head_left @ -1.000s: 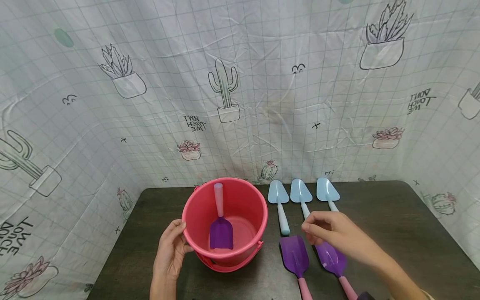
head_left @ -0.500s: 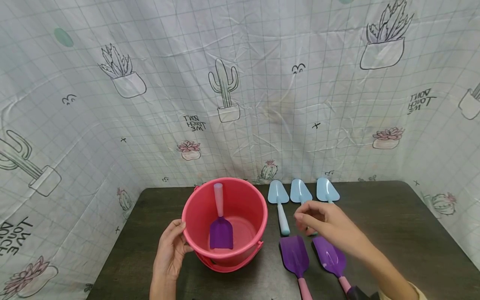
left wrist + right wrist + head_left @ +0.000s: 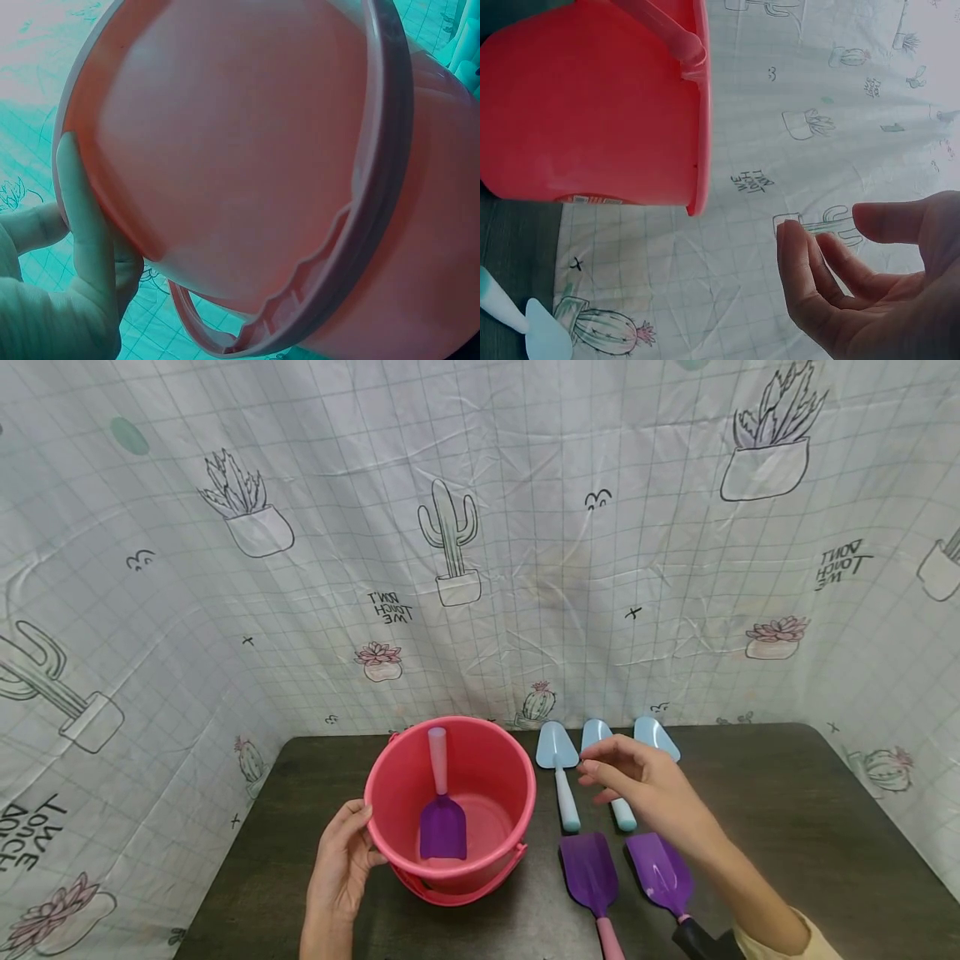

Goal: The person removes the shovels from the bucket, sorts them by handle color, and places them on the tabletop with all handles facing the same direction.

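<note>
A red bucket (image 3: pixel 491 852) stands on the dark table, tilted toward me in the head view. My left hand (image 3: pixel 341 860) grips its left rim, and the left wrist view shows the fingers at the edge. Inside lies a purple shovel (image 3: pixel 442 827) with a pink handle. My right hand (image 3: pixel 648 785) hovers over the middle light-blue trowel (image 3: pixel 597 732), fingers loosely bent and nothing between them. It hides part of that trowel and the handle of the right trowel (image 3: pixel 656 739). To its left lies another trowel (image 3: pixel 557 747).
Two purple shovels (image 3: pixel 590 872) with pink handles lie in front of the trowels; a dark wrist strap (image 3: pixel 701 939) covers the right one's handle. A patterned white curtain (image 3: pixel 540 568) hangs behind the dark table (image 3: pixel 810 827) and along both sides.
My right hand has moved up and left from above the purple shovels to over the trowels, uncovering the right shovel's blade. The left hand and bucket have stayed put.
</note>
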`<state>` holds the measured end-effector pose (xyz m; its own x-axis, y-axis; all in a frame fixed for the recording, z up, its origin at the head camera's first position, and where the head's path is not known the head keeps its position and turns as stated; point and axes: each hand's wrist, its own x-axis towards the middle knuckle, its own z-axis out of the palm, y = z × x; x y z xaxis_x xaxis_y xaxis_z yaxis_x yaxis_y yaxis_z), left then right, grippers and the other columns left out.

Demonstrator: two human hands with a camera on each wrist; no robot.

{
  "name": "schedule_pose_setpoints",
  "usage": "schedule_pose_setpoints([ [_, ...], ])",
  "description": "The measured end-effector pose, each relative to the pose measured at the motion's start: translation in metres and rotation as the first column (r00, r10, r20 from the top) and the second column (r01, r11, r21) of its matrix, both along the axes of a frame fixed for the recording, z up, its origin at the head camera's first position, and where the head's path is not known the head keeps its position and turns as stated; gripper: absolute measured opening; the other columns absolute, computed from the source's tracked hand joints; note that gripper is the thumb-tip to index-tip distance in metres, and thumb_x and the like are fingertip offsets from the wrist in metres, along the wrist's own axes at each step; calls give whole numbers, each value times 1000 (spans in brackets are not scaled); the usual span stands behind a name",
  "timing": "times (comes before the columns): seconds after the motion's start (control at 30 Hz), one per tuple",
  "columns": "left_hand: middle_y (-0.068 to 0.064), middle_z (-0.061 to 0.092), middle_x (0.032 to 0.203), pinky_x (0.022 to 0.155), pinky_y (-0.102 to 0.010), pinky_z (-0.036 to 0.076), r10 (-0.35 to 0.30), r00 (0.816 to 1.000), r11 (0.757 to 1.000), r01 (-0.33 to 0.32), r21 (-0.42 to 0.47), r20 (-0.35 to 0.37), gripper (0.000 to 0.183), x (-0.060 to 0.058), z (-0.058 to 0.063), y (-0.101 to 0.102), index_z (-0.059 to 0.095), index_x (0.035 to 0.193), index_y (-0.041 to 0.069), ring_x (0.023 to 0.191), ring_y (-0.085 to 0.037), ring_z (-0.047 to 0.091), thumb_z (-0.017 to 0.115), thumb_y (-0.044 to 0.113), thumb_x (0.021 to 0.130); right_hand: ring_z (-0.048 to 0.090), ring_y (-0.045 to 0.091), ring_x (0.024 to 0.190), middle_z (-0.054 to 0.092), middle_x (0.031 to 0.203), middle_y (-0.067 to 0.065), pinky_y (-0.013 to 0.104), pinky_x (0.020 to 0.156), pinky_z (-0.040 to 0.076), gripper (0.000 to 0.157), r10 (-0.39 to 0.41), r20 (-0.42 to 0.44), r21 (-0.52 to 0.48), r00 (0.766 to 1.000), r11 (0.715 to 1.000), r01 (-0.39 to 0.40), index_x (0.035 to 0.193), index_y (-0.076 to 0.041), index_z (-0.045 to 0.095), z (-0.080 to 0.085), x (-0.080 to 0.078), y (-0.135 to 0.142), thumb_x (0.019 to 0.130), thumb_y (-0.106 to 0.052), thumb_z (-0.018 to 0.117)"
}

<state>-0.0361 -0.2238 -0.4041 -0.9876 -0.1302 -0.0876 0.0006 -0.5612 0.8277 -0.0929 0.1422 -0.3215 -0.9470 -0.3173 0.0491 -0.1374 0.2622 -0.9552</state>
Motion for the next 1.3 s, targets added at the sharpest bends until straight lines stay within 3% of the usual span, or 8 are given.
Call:
schedule_pose_setpoints([
  [0.23, -6, 64, 84, 53, -24, 59, 0, 1000, 1000, 0, 9, 0, 14, 0, -1, -1, 57, 99, 4, 67, -11, 66, 45, 2, 107, 73, 17, 94, 73, 107, 13, 36, 77, 62, 27, 2, -24, -35, 1000, 999, -3, 120, 3, 65, -3, -3, -12, 103, -18, 65],
  [0.67, -5, 63, 84, 53, -25, 59, 10, 1000, 1000, -10, -8, 15, 15, 0, -1, -1, 58, 100, 6, 66, -11, 65, 46, 3, 108, 73, 26, 96, 68, 117, 23, 38, 81, 63, 32, 43, 67, -163, 997, 986, -32, 122, 7, 61, -13, -12, -46, 100, -14, 69],
  [0.8, -5, 63, 83, 54, -25, 60, 7, 1000, 1000, -7, -7, 8, 16, -1, -1, 0, 58, 99, 5, 66, -11, 65, 45, 2, 107, 72, 31, 95, 69, 113, 21, 40, 81, 63, 35, 57, 63, -158, 996, 986, -46, 124, 8, 60, -16, -13, -56, 98, -13, 71],
  [1.03, -5, 64, 83, 54, -25, 60, -3, 1000, 1000, 3, -2, -13, 17, -1, -1, 0, 58, 98, 5, 67, -11, 66, 44, 1, 107, 71, 28, 97, 71, 108, 15, 33, 78, 62, 32, 51, 15, -93, 999, 994, -50, 122, 6, 62, -21, -16, -72, 96, -10, 73],
  [1.3, -6, 64, 85, 55, -26, 60, -2, 1000, 1000, 2, 4, -14, 16, -1, -1, -1, 58, 99, 4, 69, -12, 67, 45, 1, 107, 71, 23, 92, 71, 105, 11, 37, 77, 62, 31, 63, -49, -60, 997, 996, -66, 120, 4, 63, -20, -20, -83, 95, -10, 74],
])
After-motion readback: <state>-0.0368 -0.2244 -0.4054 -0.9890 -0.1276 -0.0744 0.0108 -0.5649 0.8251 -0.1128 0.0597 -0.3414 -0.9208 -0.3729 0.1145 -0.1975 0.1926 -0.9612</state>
